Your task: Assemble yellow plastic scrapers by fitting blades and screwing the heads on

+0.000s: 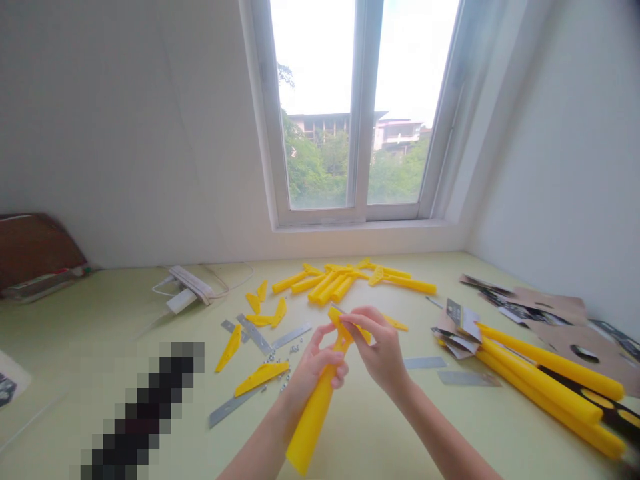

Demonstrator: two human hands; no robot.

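Observation:
My left hand [323, 363] is wrapped around the neck of a yellow scraper handle [313, 420], whose thick round grip slants down toward me. At its upper end, my right hand [377, 340] is closed with thumb and fingertips on the yellow head [336, 315]. A thin grey edge shows along the top of that head; the fingers hide most of the rest. Left of my hands lie loose yellow wing-shaped plates [263, 378], flat grey metal blades [233, 407] and a scatter of small nuts and screws [295, 348].
Several yellow handles with forked heads [330, 283] lie near the window wall. On the right are packaged yellow handles [550, 387], flattened cardboard sleeves [540, 300] and two grey blades [467, 379]. A white power strip [193, 285] with cables sits back left.

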